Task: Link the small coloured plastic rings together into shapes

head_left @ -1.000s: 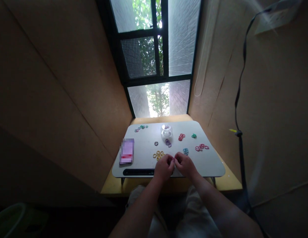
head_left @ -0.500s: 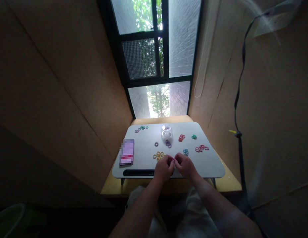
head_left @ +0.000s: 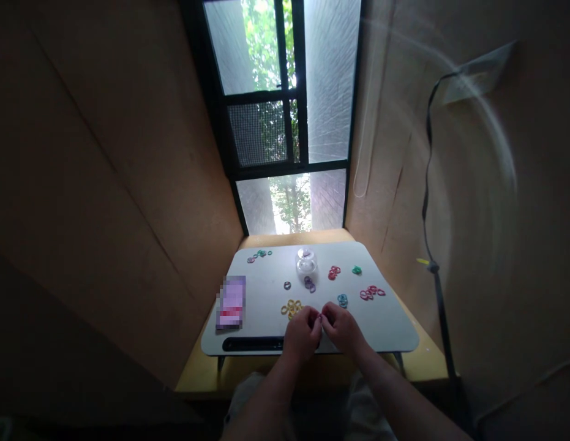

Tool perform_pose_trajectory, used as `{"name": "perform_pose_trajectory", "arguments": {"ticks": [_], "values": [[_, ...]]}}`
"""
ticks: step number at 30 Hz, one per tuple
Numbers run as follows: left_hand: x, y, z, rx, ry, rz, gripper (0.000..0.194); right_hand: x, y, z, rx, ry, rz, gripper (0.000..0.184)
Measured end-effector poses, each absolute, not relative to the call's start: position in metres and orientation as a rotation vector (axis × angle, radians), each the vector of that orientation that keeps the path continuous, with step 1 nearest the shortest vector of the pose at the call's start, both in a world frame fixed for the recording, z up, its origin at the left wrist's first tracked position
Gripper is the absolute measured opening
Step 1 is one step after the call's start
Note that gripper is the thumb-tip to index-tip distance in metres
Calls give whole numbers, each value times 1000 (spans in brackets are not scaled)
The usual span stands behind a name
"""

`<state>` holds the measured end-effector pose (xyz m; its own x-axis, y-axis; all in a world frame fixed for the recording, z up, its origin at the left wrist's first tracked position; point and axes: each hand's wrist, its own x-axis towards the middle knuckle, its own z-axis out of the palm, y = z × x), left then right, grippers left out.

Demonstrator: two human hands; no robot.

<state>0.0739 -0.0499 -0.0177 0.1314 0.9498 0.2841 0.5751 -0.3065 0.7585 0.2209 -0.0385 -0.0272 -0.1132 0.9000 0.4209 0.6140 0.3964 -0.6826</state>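
Over the near edge of the white lap table [head_left: 261, 318], my left hand [head_left: 302, 334] and my right hand [head_left: 342, 327] meet fingertip to fingertip. Both are closed in a pinch on a small pink hair tie [head_left: 320, 316], mostly hidden by the fingers. Yellow hair ties [head_left: 291, 307] lie just beyond my left hand, and blue ones [head_left: 342, 300] beyond my right. Farther off are purple ties [head_left: 309, 283], a dark one [head_left: 287, 285], red ones [head_left: 333, 272] and a pinkish-red group [head_left: 371, 293].
A clear round jar [head_left: 306, 262] stands towards the back of the table. Green hair ties [head_left: 357, 269] lie at the right, and a mixed group [head_left: 261, 253] at the back left. A blurred-out phone-like rectangle [head_left: 231, 303] rests at the left, near a black slot [head_left: 252, 344].
The camera view has tilted up, so the table and hands sit lower in the picture. My hands keep the same pinch together, and the groups of hair ties stay put.
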Motion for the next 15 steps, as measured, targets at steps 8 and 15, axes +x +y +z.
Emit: {"name": "perform_pose_trajectory", "arguments": {"ticks": [8, 15], "values": [[74, -49, -19, 1934, 1462, 1094, 11, 220, -38, -28, -1306, -1821, 447, 12], [74, -47, -21, 1918, 1427, 1085, 10, 221, -38, -28, -1315, -1832, 446, 11]]}}
